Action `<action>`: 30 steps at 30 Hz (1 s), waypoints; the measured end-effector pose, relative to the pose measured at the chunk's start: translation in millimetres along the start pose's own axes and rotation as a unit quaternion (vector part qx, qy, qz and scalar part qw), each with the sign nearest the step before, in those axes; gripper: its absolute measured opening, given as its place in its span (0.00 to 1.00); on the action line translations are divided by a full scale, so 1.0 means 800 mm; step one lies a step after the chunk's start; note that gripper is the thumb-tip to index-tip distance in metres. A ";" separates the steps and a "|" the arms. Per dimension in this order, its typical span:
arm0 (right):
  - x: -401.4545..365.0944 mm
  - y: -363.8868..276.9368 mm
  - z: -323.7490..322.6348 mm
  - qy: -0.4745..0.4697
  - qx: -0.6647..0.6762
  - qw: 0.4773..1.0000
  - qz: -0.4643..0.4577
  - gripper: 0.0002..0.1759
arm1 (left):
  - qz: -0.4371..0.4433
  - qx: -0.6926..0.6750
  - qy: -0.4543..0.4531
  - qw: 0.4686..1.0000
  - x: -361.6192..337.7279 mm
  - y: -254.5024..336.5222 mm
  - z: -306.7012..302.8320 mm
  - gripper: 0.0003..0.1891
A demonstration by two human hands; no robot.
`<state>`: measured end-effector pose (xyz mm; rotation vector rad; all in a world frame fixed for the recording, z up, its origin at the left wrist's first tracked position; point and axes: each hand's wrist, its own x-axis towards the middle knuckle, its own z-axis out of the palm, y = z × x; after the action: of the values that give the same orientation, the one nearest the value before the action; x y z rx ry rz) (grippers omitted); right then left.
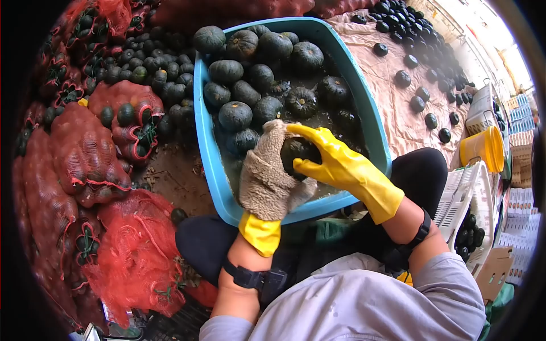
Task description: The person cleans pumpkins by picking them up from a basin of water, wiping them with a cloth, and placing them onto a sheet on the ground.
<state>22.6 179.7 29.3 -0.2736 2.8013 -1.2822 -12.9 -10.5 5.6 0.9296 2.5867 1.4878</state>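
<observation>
My left hand, in a yellow rubber glove, is wrapped in a beige fleecy cloth pressed against the left side of a dark green kabocha squash. My right hand, gloved in yellow too, grips that squash from the right, its thumb and fingers curled round it. Both hands hold it over the near part of a blue tub. Behind them, several more kabocha squashes sit heaped and partly sunk in dark water. The cloth hides my left fingers.
Red mesh sacks of squash crowd the left, beside loose squashes. On the right, squashes lie on a tan sheet. A yellow bucket and a white crate stand to my right. My knees flank the tub.
</observation>
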 end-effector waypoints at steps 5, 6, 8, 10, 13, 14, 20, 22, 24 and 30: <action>0.004 0.011 0.022 -0.034 0.417 0.883 0.213 0.32 | -0.025 0.021 0.044 0.999 0.000 -0.006 0.003 0.35; -0.001 0.007 0.036 0.034 0.536 0.813 0.225 0.32 | -0.050 0.045 0.083 0.994 -0.002 0.000 0.013 0.36; -0.002 0.029 0.093 0.169 0.579 0.762 0.236 0.33 | -0.133 0.036 0.140 0.981 -0.008 0.013 0.032 0.38; 0.000 0.049 0.103 0.175 0.320 0.913 0.183 0.40 | -0.103 0.044 0.142 0.983 -0.005 0.003 0.030 0.43; -0.001 0.029 0.056 0.076 0.051 0.996 0.007 0.46 | -0.008 0.016 0.099 0.995 0.001 -0.009 0.003 0.51; 0.003 0.028 0.050 0.035 0.066 0.997 -0.010 0.47 | 0.022 -0.003 0.080 0.997 0.003 -0.007 -0.010 0.54; -0.003 -0.011 0.024 -0.006 0.446 0.847 0.288 0.44 | 0.004 0.054 0.065 0.996 -0.014 -0.032 0.013 0.44; -0.014 0.078 0.090 0.069 0.458 0.863 0.201 0.41 | -0.046 0.093 0.139 0.985 -0.026 -0.017 0.032 0.45; -0.004 0.061 0.096 0.138 0.428 0.882 0.141 0.39 | -0.106 0.087 0.161 0.977 -0.022 -0.001 0.037 0.49; 0.001 0.003 0.038 0.032 0.254 0.959 0.120 0.48 | 0.011 0.028 0.097 0.995 0.003 -0.015 0.008 0.48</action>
<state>25.1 158.3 7.9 0.1295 2.3363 -1.8918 -18.5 -8.6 -6.6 0.8618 2.7734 1.5943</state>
